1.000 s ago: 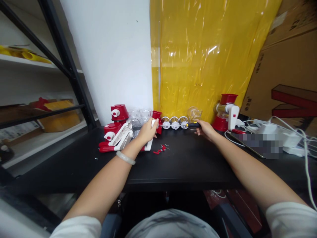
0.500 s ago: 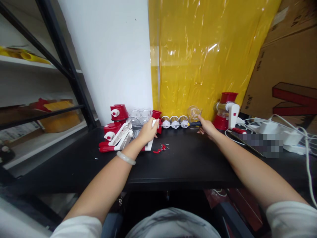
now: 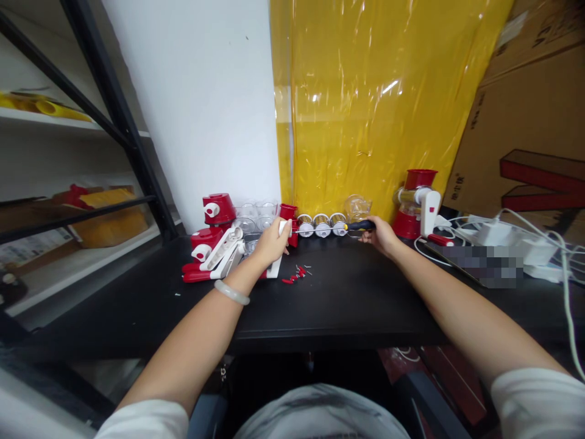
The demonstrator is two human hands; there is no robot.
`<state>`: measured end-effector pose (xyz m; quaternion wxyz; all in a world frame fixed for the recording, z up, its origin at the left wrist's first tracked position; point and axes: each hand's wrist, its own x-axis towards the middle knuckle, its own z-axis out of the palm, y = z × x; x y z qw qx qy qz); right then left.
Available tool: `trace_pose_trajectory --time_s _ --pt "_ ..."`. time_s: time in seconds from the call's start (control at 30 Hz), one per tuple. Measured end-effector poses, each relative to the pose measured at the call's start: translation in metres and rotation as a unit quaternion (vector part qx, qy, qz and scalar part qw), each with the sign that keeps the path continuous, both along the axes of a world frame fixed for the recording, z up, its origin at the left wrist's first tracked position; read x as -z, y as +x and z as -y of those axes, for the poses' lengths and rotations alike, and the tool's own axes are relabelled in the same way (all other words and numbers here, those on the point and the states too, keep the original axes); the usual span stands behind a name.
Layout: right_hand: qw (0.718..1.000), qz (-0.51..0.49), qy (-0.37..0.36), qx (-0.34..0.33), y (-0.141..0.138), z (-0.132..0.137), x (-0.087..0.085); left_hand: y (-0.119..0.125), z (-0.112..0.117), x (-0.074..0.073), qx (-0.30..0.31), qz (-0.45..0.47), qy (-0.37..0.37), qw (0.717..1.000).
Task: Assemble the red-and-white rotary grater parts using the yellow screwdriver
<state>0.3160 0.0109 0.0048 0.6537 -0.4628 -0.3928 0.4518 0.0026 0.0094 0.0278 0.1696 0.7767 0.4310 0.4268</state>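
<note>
In my right hand (image 3: 380, 235) is a screwdriver (image 3: 361, 225) with a dark handle and a yellow collar. Its thin shaft points left, level above the table, and its tip reaches the white plastic part (image 3: 285, 228) pinched in my left hand (image 3: 273, 242). My left fingers and palm hide most of that part. Beneath the left hand lie small red pieces and screws (image 3: 299, 273). Left of it rest white crank handles (image 3: 223, 251) with red grips. Three metal grater drums (image 3: 322, 224) stand in a row behind the shaft.
Red grater bodies (image 3: 218, 208) and clear plastic cups (image 3: 267, 212) stand at the back left. An assembled red and white rotary grater (image 3: 417, 204) stands at the back right, near white cables and chargers (image 3: 498, 235). A tall carton (image 3: 543, 116) leans behind.
The right hand's fingers have shifted on the screwdriver handle, which sits slightly higher and further right relative to the hand. The left hand holds its place; the whole view has shifted slightly.
</note>
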Motion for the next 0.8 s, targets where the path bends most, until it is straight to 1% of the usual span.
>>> trace_pose_trajectory --time_s 0.13,0.3,0.4,0.63,0.8 --pt "0.999 -0.012 0.024 -0.027 0.0002 0.0026 -0.0006 -0.0003 -0.0004 0.0004 -0.002 0.006 -0.003 1.000" --pt "0.998 0.009 0.052 -0.030 0.0015 0.0047 -0.0010 -0.0001 -0.0008 0.0008 -0.002 0.001 -0.002 1.000" --pt "0.997 0.002 0.069 -0.027 0.0006 0.0057 -0.0023 -0.0001 -0.0006 0.0006 -0.001 -0.001 0.003 1.000" --pt "0.997 -0.025 0.067 -0.020 -0.0011 0.0064 -0.0042 0.0006 0.0021 -0.0011 -0.006 -0.007 -0.005 1.000" --pt "0.997 -0.004 0.067 -0.023 -0.0001 0.0062 -0.0035 0.0007 0.0018 -0.0012 -0.007 -0.005 -0.012 1.000"
